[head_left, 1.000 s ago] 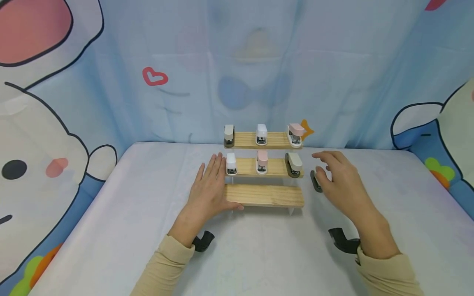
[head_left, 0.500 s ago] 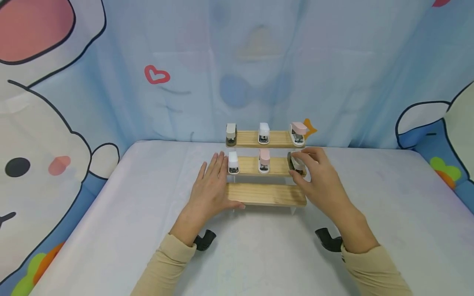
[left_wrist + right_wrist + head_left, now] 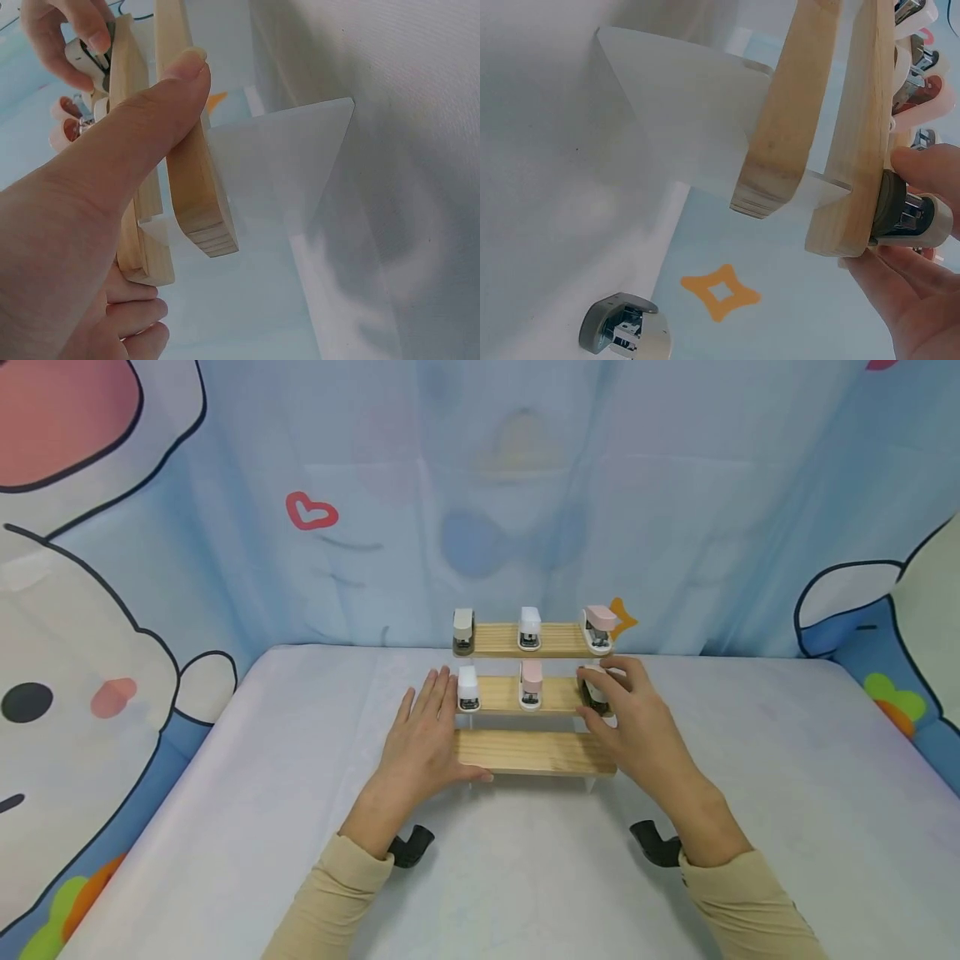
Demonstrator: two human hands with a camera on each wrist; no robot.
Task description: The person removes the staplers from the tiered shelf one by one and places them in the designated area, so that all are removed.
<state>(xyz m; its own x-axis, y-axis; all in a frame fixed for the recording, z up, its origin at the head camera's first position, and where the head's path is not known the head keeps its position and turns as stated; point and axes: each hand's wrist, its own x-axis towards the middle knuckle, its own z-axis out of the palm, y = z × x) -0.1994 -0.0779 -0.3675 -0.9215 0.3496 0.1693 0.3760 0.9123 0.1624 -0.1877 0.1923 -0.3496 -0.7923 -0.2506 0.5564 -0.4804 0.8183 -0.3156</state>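
Note:
A three-tier wooden display rack (image 3: 535, 752) stands on clear supports. My left hand (image 3: 420, 747) rests against its left side, fingers straight along the shelf ends; the thumb (image 3: 142, 124) presses on the lowest board's front. At the right end of the middle shelf, my right hand (image 3: 641, 727) pinches a dark-based stapler (image 3: 592, 691) with a pale top between thumb and fingers. The right wrist view shows this stapler's base (image 3: 889, 204) against the shelf. Left of it on that shelf are a pink stapler (image 3: 531, 685) and a white stapler (image 3: 468, 689).
On the top shelf stand a grey-and-cream stapler (image 3: 463, 632), a white stapler (image 3: 529, 628) and a pink stapler (image 3: 598, 628). Another grey-and-cream stapler (image 3: 626, 326) lies on the table right of the rack, hidden in the head view. A printed curtain (image 3: 525, 485) hangs behind.
My right hand has moved left from beside the loose stapler on the table to the middle shelf's right-end stapler and taken hold of it, turning it slightly. The left hand has stayed put.

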